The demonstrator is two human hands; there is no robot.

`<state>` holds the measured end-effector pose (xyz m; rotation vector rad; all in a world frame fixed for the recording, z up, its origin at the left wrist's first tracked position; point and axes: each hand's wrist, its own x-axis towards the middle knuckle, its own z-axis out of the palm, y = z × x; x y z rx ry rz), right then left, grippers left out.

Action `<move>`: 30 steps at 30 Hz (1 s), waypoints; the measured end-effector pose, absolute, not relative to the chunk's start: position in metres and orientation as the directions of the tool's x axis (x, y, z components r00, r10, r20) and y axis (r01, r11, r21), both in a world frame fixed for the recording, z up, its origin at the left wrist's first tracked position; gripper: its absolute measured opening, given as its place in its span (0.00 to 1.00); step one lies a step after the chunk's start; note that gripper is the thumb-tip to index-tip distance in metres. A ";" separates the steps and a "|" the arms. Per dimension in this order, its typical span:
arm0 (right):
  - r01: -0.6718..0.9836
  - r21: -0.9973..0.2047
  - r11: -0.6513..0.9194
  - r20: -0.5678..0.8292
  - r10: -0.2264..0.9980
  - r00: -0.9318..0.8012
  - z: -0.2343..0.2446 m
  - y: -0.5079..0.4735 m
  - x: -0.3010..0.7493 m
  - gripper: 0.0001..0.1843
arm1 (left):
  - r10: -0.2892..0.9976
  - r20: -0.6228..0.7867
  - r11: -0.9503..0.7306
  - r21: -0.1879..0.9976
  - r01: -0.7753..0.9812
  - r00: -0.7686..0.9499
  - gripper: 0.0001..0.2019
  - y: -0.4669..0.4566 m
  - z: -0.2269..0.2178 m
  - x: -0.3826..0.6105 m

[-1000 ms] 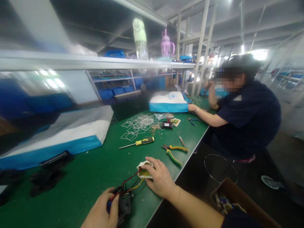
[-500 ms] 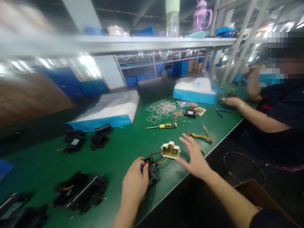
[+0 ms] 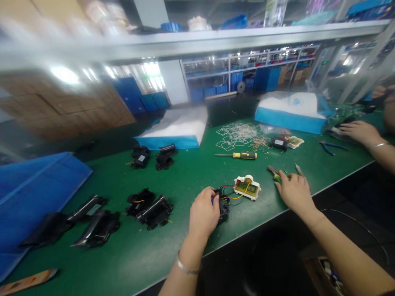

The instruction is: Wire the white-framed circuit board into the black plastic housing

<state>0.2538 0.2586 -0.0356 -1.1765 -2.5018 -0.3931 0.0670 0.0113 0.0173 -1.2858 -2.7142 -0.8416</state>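
From the head camera we see our left hand [image 3: 203, 213] resting on the green worktop [image 3: 129, 255], its fingers curled tight around a small black part [image 3: 222, 207]. Red, yellow and black wires [image 3: 230, 192] run from that part away from the fingers, up and to the right, to a white housing with a green board [image 3: 247, 187], which lies flat on the worktop just beyond the left fingers and apart from them.

Our right hand [image 3: 294, 191] lies palm down to the right of the housing. Its fingers are laid over the yellow-green handles of the pliers [image 3: 274, 174], whose metal nose pokes out beyond the fingertips; we cannot tell whether the fingers have closed on the handles or only rest on them.

Farther from both sets of fingers a yellow-handled screwdriver [image 3: 239, 155] lies flat. To the left of the left fingers sit several black casings [image 3: 151, 205], well apart from them. Beyond those lies a white and blue bag [image 3: 175, 129]. At the right edge another person's hand [image 3: 359, 130] rests on the worktop near blue-handled pliers [image 3: 331, 146].
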 end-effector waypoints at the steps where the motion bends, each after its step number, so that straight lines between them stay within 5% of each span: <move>1: 0.778 0.079 0.623 0.417 0.688 -0.593 -0.033 0.258 0.255 0.26 | 0.711 0.245 0.514 0.459 0.725 -0.659 0.05 0.011 0.017 0.067; 4: 0.762 -0.142 0.631 0.366 0.749 -0.552 -0.020 0.251 0.264 0.28 | 0.708 0.250 0.515 0.458 0.725 -0.660 0.05 0.012 0.016 0.067; 6: 0.680 -0.467 0.565 0.248 0.822 -0.512 -0.007 0.240 0.274 0.29 | 0.706 0.251 0.519 0.452 0.725 -0.662 0.05 0.012 0.016 0.068; 8: 0.470 -0.827 0.309 0.016 0.848 -0.529 0.008 0.220 0.284 0.28 | 0.704 0.252 0.524 0.445 0.726 -0.663 0.05 0.012 0.016 0.068; 10: 0.248 -0.964 -0.100 -0.241 0.728 -0.642 0.019 0.193 0.291 0.26 | 0.702 0.254 0.528 0.441 0.726 -0.665 0.05 0.012 0.016 0.069; 13: 0.196 -0.863 -0.465 -0.423 0.454 -0.784 0.026 0.151 0.292 0.20 | 0.702 0.254 0.533 0.432 0.728 -0.665 0.06 0.012 0.018 0.070; 18: 0.224 -0.758 -0.612 -0.457 0.254 -0.852 0.024 0.110 0.277 0.18 | 0.705 0.243 0.538 0.429 0.726 -0.666 0.08 0.011 0.020 0.071; 30: 0.217 -0.793 -0.570 -0.428 0.267 -0.863 0.025 0.101 0.253 0.18 | 0.724 0.273 0.519 0.391 0.761 -0.634 0.06 0.012 0.017 0.070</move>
